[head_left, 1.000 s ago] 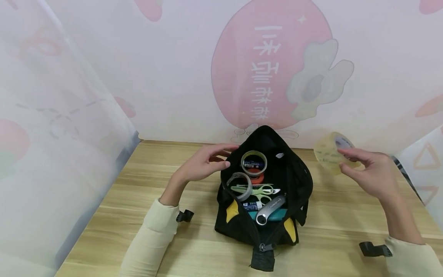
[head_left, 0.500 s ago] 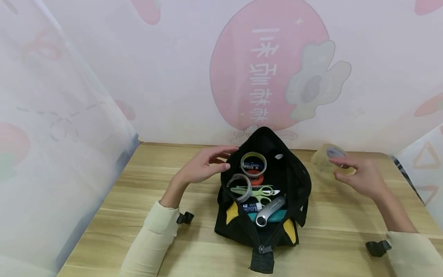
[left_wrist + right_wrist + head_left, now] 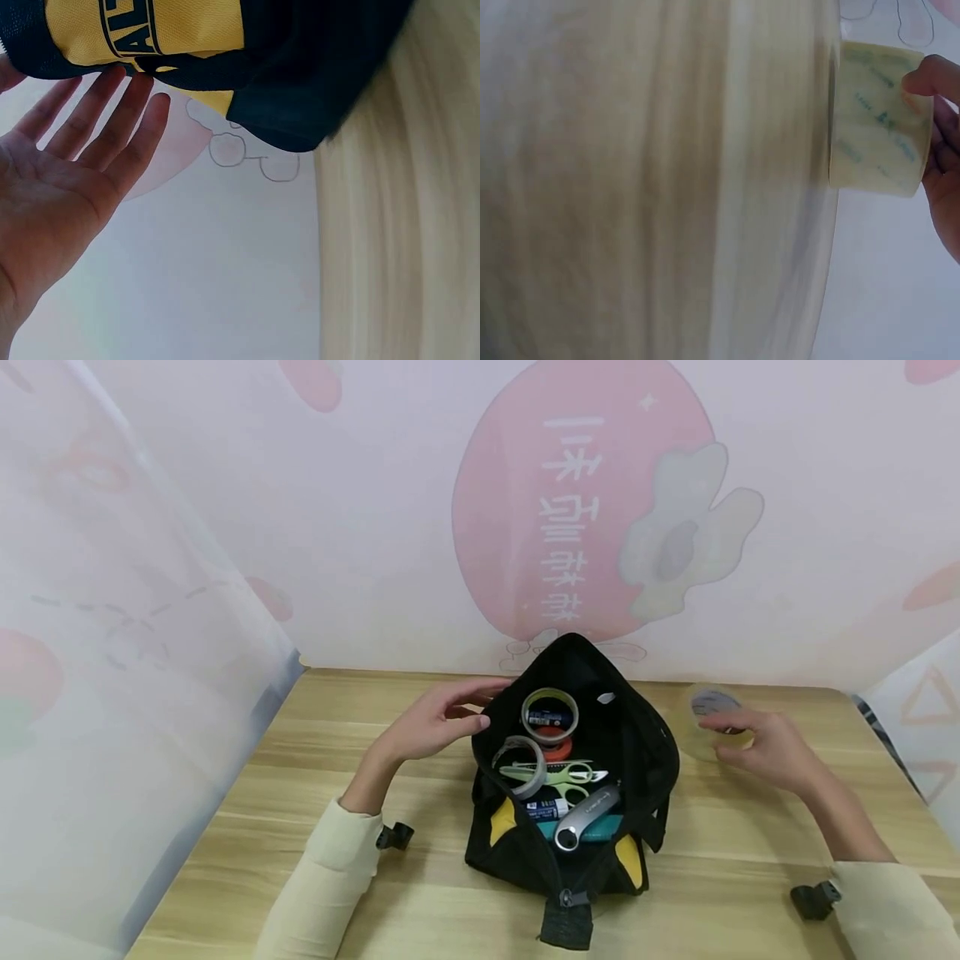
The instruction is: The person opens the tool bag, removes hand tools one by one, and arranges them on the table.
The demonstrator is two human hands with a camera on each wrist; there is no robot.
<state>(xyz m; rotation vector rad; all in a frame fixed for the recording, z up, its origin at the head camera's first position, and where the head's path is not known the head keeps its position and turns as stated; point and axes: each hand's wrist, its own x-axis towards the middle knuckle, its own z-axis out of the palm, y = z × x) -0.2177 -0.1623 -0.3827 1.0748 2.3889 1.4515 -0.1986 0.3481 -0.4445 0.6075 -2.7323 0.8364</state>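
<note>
My right hand (image 3: 776, 752) pinches a wide roll of clear yellowish packing tape (image 3: 694, 731) at the back right of the table. In the right wrist view, thumb and fingers hold the upper end of the tape roll (image 3: 877, 127), its other end right at the tabletop. An unzipped black bag (image 3: 652, 752) with yellow patches stands in the middle. Beside its left wall, my left hand (image 3: 431, 722) lies with outstretched fingers; in the left wrist view the fingertips (image 3: 154, 105) rest at the bag's yellow-and-black side.
Inside the bag are green scissors (image 3: 558, 775), two narrower tape rolls, a red ring, a glue stick (image 3: 547, 810), a grey tool with a round hole (image 3: 588, 817) and a teal item. A printed curtain (image 3: 375, 568) backs the wooden table (image 3: 270, 777).
My right hand has lowered the packing tape roll toward the tabletop and brought it slightly left, nearer the bag. The left hand and the bag stay nearly where they were.
</note>
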